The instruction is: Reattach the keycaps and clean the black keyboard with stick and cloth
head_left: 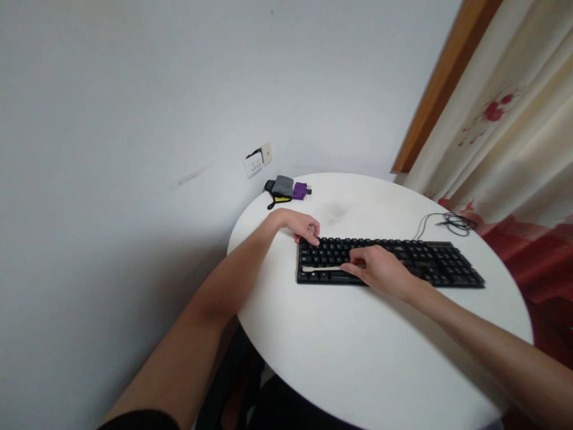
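Note:
A black keyboard (421,263) lies flat on the white round table (371,340). At its upper left corner, my left hand (302,226) is closed with the thumb over the top keys and the fingers curled at the edge. My right hand (378,267) is above the middle of the keyboard, pinching a slim white stick, toothbrush-like in shape (324,269). The stick points left, and its slightly wider end is at the lower left keys. Whether that end has bristles is too small to tell.
Folded grey cloth (283,186) and a small purple pouch-like item (299,191) lie at the table's back left. A coiled black cable (459,223) sits behind the keyboard's right end. Wall sockets (253,165) are at the left; a floral curtain (501,119) hangs at the right.

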